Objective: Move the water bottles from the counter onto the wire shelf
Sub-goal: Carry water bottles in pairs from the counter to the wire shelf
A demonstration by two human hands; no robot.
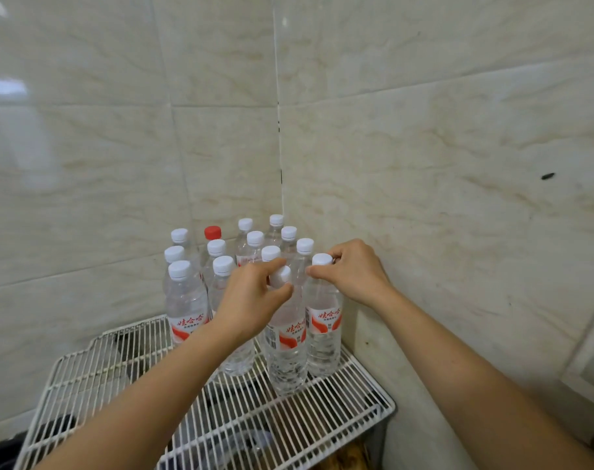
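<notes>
Both forearms bare, reaching forward and converging. On the left grip (251, 300), wrist straight, thumb and fingers curl round the cap end of the front bottle (287, 354). On the right grip (353, 269), knuckles up, fingertips pinch the cap of the right-hand bottle (324, 334). Grips close together, not touching.

Clear glossy plastic bottles (287, 337), matt white caps (179, 269), white-coated wire shelf (241, 418), glossy marbled wall tiles (424, 147)
</notes>
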